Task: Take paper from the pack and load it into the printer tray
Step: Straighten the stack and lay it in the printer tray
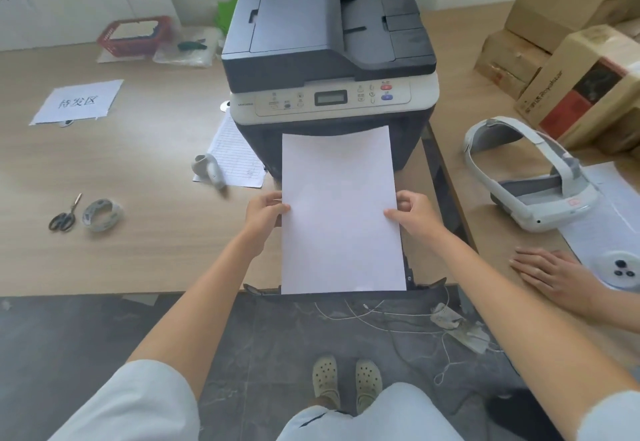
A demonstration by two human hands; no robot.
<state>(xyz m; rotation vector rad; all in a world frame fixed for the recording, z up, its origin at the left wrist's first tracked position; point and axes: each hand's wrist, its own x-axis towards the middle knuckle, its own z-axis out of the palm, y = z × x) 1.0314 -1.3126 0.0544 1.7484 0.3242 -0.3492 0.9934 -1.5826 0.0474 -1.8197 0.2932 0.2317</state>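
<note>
A dark grey printer stands at the back of the wooden table. Its paper tray is pulled out toward me, and only dark corners of it show at the table's front edge. A white stack of paper lies lengthwise over the tray, its far end at the printer's front. My left hand grips the paper's left edge and my right hand grips its right edge, thumbs on top. No paper pack is in view.
Scissors and a tape roll lie at the left, a lined sheet and a controller beside the printer. A headset, cardboard boxes and another person's hand are at the right. Cables trail on the floor.
</note>
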